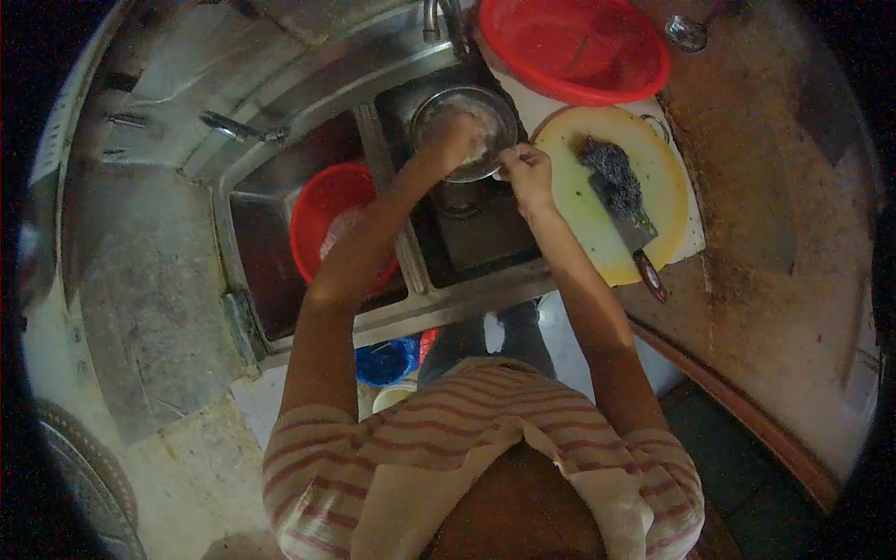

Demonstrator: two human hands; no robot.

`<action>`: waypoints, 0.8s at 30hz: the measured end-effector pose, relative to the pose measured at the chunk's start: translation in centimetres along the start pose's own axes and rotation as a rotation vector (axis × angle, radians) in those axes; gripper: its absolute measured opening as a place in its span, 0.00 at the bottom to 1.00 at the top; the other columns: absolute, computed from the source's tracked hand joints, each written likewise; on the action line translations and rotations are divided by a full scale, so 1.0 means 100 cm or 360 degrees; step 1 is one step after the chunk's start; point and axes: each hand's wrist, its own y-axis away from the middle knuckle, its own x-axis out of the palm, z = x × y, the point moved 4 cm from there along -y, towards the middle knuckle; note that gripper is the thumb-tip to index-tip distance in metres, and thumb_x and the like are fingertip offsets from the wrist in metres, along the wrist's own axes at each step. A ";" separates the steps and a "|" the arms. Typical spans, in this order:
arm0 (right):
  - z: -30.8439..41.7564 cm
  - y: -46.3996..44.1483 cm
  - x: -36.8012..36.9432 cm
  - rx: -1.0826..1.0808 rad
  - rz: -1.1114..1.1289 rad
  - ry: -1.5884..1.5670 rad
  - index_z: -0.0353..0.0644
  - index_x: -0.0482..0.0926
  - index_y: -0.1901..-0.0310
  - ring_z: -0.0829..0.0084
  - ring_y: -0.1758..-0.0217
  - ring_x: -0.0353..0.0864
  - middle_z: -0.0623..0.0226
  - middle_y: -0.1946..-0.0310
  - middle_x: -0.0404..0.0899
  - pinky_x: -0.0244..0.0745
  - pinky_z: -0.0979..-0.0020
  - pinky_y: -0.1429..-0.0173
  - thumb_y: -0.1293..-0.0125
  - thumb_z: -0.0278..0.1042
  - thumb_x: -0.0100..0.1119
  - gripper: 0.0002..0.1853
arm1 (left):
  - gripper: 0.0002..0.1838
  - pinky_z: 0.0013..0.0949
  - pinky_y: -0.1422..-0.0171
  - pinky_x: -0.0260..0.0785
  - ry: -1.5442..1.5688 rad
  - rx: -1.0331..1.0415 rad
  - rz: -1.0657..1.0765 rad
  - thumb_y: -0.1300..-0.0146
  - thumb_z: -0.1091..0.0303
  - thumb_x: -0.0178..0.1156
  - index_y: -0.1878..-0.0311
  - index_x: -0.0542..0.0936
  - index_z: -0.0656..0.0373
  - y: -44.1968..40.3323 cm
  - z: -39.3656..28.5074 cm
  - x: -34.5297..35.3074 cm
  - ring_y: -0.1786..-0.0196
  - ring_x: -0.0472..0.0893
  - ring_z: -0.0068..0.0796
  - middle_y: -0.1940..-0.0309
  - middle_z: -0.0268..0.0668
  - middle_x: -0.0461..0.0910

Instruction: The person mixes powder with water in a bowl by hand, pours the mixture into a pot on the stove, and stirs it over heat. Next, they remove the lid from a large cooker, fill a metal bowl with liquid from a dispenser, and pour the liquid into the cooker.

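Over the right sink basin is a round metal bowl (505, 110) with whitish contents. My left hand (454, 140) is down inside it, blurred, its fingers hidden. My right hand (525, 172) pinches the bowl's right rim, fingers closed. Beside it on the right, a round yellowish board (565, 210) carries a pile of dark chopped matter (609, 173) and a knife (648, 271) with a dark handle.
A red bowl (308, 224) with pale contents sits in the left basin (257, 238). Behind the board lies a large red basin (579, 51). Taps (431, 23) stand at the sink's back. A metal ladle (686, 34) rests at the upper right.
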 end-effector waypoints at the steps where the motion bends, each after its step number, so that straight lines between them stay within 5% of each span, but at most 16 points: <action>1: 0.003 0.002 0.000 -0.0001 -0.0001 0.0000 0.40 0.69 0.83 0.82 0.83 0.64 0.74 0.85 0.68 0.60 0.78 0.79 0.52 0.25 0.55 0.08 | 0.09 0.40 0.57 0.67 -0.0003 0.0019 -0.0054 0.55 0.69 0.54 0.68 0.76 0.57 -0.004 0.014 0.001 0.62 0.75 0.45 0.70 0.46 0.75; 9: 0.001 0.002 0.002 -0.0060 -0.0059 -0.0006 0.40 0.69 0.83 0.81 0.84 0.64 0.73 0.85 0.68 0.60 0.78 0.79 0.52 0.24 0.55 0.07 | 0.11 0.41 0.57 0.65 -0.0336 0.0235 -0.0549 0.55 0.67 0.55 0.66 0.77 0.56 0.004 -0.001 -0.003 0.61 0.74 0.43 0.67 0.46 0.74; 17: 0.016 0.012 0.002 0.0044 0.0043 -0.0013 0.37 0.71 0.80 0.79 0.82 0.69 0.69 0.83 0.71 0.66 0.77 0.79 0.51 0.23 0.55 0.05 | 0.10 0.41 0.57 0.65 0.0163 0.0063 0.0315 0.56 0.71 0.54 0.67 0.76 0.61 0.014 0.002 0.015 0.62 0.74 0.44 0.68 0.48 0.74; 20: 0.015 0.014 0.003 0.0057 0.0030 -0.0019 0.37 0.70 0.81 0.79 0.83 0.69 0.68 0.83 0.71 0.66 0.77 0.79 0.51 0.23 0.55 0.05 | 0.12 0.37 0.56 0.66 -0.0024 0.0237 0.0093 0.55 0.72 0.55 0.64 0.78 0.57 0.016 0.008 0.005 0.61 0.76 0.44 0.71 0.46 0.77; 24: 0.009 0.013 0.000 0.0012 0.0049 -0.0023 0.37 0.70 0.83 0.78 0.83 0.69 0.68 0.84 0.71 0.66 0.77 0.79 0.51 0.23 0.54 0.07 | 0.13 0.38 0.56 0.67 -0.0144 0.0080 0.0143 0.54 0.74 0.53 0.62 0.77 0.57 0.009 0.010 -0.003 0.61 0.75 0.45 0.64 0.45 0.76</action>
